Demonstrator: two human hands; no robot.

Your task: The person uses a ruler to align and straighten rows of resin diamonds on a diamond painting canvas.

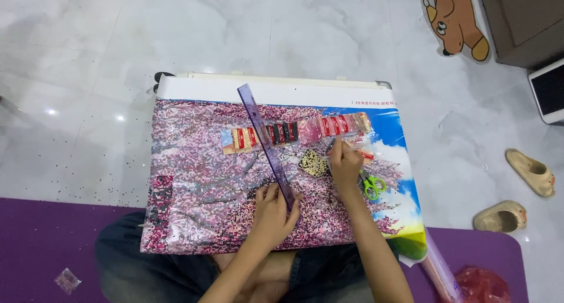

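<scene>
A large bead-mosaic canvas (200, 179) in pink, with a blue sky part at the right, lies on a white board across my lap. My left hand (273, 212) grips the near end of a long clear purple ruler (264, 135) that slants up over the canvas. My right hand (345, 165) holds a thin pen-like tool with its tip by a small dark tray of beads (314, 163). A row of small bead packets (294, 132) in red, black and pink lies above the hands.
Green-handled scissors (372, 185) lie right of my right hand. A purple mat (41, 238) covers the floor under me, with a red bag (484, 285) on it. Two beige slippers (531, 173) and a bear-shaped mat (455, 21) sit on the marble floor at right.
</scene>
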